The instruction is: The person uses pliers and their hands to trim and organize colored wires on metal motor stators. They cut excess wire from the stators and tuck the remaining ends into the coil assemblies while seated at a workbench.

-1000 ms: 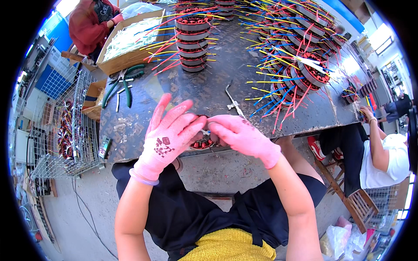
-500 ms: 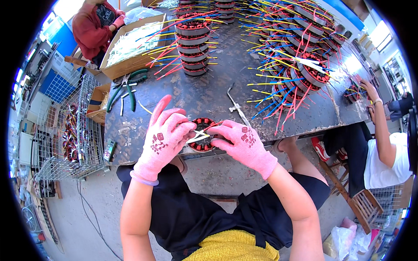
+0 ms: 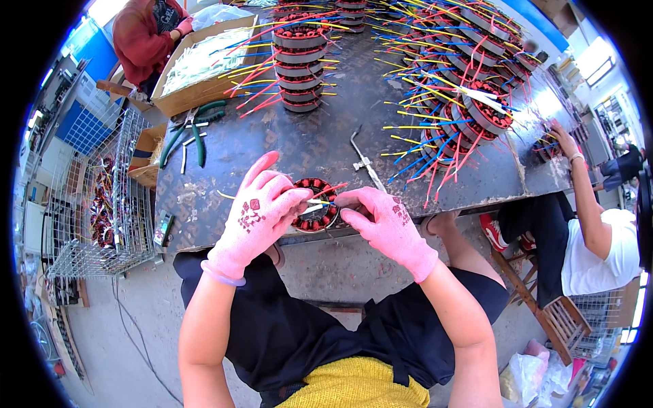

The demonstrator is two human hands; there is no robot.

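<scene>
A motor stator, a ring with red windings, rests at the table's near edge below my hands. My left hand, in a pink glove, pinches a white insulating sleeve between thumb and fingers above the ring; its index finger points up and away. At the sleeve's right end, my gloved right hand has thumb and index fingertips closed on a short blue wire. A red wire sticks out past the ring's far side. A yellow wire tip shows left of my left hand.
Stacked stators with coloured leads stand behind, more at right. A metal hook tool, green-handled pliers and a box of white sleeves lie about. A wire basket stands left. Co-workers sit at left and right.
My right fingers have moved from the white sleeves to the blue wire at their end. The sleeve lies flatter between my hands. The whole view has shifted slightly.
</scene>
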